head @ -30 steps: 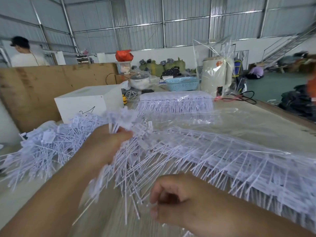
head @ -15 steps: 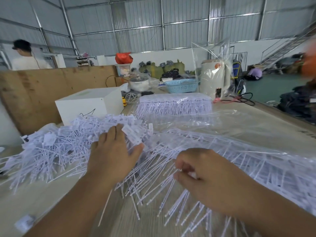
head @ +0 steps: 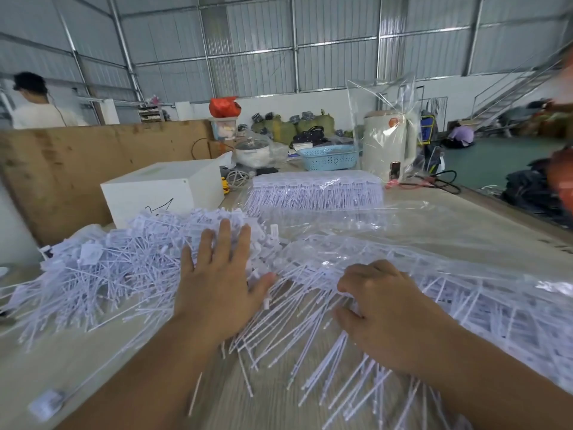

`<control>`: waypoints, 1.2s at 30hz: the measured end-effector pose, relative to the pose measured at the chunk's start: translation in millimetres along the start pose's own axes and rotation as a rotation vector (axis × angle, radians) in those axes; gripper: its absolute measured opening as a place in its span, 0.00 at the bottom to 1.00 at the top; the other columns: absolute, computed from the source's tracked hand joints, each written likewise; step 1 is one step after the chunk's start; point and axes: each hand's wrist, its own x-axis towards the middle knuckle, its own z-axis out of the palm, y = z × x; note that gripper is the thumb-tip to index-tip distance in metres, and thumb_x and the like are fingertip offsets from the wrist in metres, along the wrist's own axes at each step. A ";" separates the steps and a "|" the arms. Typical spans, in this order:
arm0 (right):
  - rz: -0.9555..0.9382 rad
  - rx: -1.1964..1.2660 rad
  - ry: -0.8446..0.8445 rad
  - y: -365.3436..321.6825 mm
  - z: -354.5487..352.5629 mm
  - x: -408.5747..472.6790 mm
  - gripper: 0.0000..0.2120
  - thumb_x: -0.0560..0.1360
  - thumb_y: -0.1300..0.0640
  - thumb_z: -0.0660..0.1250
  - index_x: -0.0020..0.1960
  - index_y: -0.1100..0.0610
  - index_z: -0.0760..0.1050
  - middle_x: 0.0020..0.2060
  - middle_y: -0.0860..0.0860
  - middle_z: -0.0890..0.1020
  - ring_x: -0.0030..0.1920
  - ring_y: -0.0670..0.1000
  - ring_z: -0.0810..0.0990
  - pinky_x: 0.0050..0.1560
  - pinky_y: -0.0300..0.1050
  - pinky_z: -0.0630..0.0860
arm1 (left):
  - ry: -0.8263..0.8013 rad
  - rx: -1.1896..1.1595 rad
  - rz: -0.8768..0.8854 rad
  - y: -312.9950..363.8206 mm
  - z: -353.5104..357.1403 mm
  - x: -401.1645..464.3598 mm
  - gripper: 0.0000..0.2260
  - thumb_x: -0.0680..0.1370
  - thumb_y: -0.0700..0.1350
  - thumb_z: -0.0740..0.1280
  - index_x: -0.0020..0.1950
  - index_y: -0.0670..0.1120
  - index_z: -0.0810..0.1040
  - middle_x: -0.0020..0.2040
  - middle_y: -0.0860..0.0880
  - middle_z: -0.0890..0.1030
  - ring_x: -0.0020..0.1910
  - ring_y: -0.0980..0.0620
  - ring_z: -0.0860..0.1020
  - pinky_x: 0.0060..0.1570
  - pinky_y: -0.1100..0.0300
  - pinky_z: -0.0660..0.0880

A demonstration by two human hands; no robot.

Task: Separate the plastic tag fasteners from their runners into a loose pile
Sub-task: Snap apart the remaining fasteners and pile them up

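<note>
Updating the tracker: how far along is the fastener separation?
Done: a big loose pile lies under the flat left hand. In hand: the right hand grips the strip of fasteners still on runners. Left: most of that strip, plus an untouched bagged bundle behind.

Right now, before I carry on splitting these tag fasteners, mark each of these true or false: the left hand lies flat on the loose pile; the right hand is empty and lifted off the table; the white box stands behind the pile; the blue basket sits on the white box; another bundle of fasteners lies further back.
1. The left hand lies flat on the loose pile. True.
2. The right hand is empty and lifted. False: its fingers curl round fasteners on a runner.
3. The white box stands behind the pile. True.
4. The blue basket sits on the white box. False: it stands further back, to the box's right.
5. Another bundle of fasteners lies further back. True.
</note>
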 end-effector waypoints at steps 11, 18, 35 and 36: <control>0.107 -0.089 -0.002 -7.1 5.9 3.6 0.27 0.78 0.35 0.51 0.70 0.51 0.63 0.64 0.50 0.72 0.66 0.55 0.66 0.67 0.53 0.63 | 0.115 0.012 0.101 23.0 -11.1 -13.0 0.37 0.74 0.71 0.35 0.78 0.55 0.35 0.79 0.48 0.32 0.77 0.44 0.34 0.74 0.41 0.35; 0.179 -0.135 0.026 -11.4 5.7 5.5 0.28 0.78 0.33 0.45 0.66 0.51 0.65 0.59 0.52 0.75 0.61 0.56 0.69 0.62 0.55 0.65 | 0.060 0.047 0.110 25.2 -9.2 -16.2 0.37 0.75 0.70 0.41 0.79 0.54 0.38 0.79 0.47 0.33 0.78 0.43 0.35 0.74 0.41 0.36; 0.178 0.128 0.068 5.5 4.9 11.5 0.10 0.79 0.47 0.56 0.54 0.53 0.67 0.39 0.48 0.76 0.41 0.52 0.77 0.48 0.47 0.68 | 0.013 0.032 0.105 25.5 -8.0 -16.2 0.38 0.74 0.71 0.42 0.79 0.53 0.39 0.78 0.48 0.32 0.77 0.44 0.34 0.74 0.41 0.36; 0.178 0.108 0.062 5.5 5.8 11.6 0.10 0.79 0.46 0.56 0.53 0.52 0.66 0.39 0.48 0.75 0.42 0.52 0.77 0.47 0.48 0.68 | 0.012 0.031 0.106 25.7 -7.7 -16.1 0.37 0.75 0.70 0.43 0.79 0.53 0.39 0.78 0.48 0.32 0.77 0.44 0.34 0.74 0.41 0.36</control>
